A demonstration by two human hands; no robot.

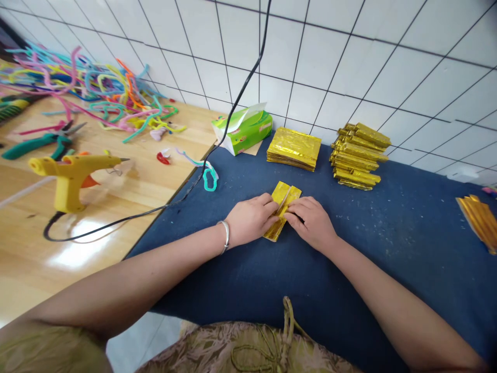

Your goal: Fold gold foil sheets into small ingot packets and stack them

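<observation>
On the blue cloth lies a gold foil sheet (281, 194), its long sides folded inward to a seam along the middle. My left hand (250, 217), with a silver bracelet at the wrist, is closed on the sheet's left edge. The right edge is pinched between the thumb and fingers of my right hand (310, 220). Beyond them sits a flat stack of gold sheets (294, 147). To its right is a pile of narrow folded gold strips (359, 155).
A green tissue box (250, 132) stands by the tiled wall. A black cord (243, 88) hangs across to a yellow glue gun (72, 176) on the wooden table, near pliers (50, 142) and tangled pipe cleaners (104, 83). More gold strips (477, 217) lie far right.
</observation>
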